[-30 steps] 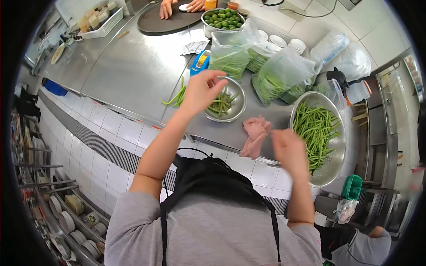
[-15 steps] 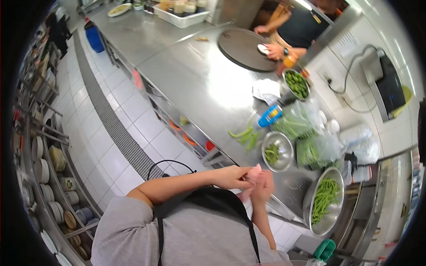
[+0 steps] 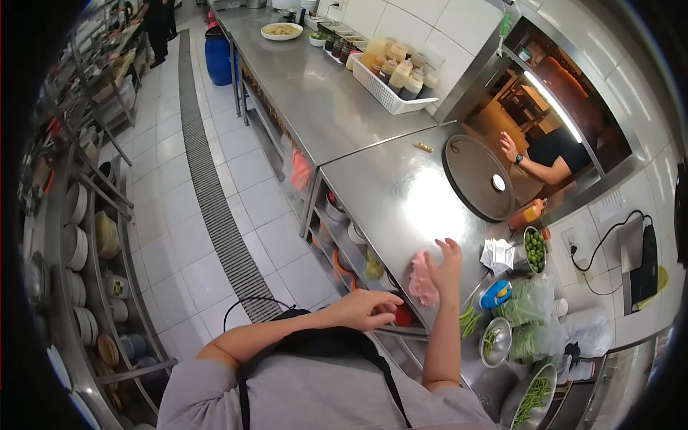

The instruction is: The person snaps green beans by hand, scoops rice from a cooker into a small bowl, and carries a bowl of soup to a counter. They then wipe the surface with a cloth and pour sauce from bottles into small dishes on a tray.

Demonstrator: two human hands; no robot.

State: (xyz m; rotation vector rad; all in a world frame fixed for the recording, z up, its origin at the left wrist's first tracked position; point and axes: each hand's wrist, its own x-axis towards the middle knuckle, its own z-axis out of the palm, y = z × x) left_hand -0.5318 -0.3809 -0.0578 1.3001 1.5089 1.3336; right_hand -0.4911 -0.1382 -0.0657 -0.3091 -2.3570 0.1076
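A crumpled pink cloth [image 3: 421, 281] lies at the front edge of the steel counter [image 3: 401, 193]. My right hand [image 3: 447, 269] is raised just beside it, its fingers apart and curved, overlapping the cloth's edge in this view. Lower and to the left, my left hand [image 3: 365, 308] hovers in front of the counter edge with loosely spread fingers and nothing in them. To the right of my right forearm are loose green beans [image 3: 469, 321], a small metal bowl [image 3: 496, 344] with some green beans inside, and a blue packet [image 3: 494, 294].
A round dark tray [image 3: 469, 175] with a small white dish sits by the pass window, where a person's hand [image 3: 510, 148] is raised. Bagged greens [image 3: 534, 301], a bowl of limes [image 3: 534, 251] and a colander [image 3: 548, 376] stand right; a sauce-bottle basket [image 3: 390, 97] stands farther back.
My hands have parted from the pink cloth they were holding together, and it now lies on the counter. The view has swung left. The other person's hand has left the round tray.
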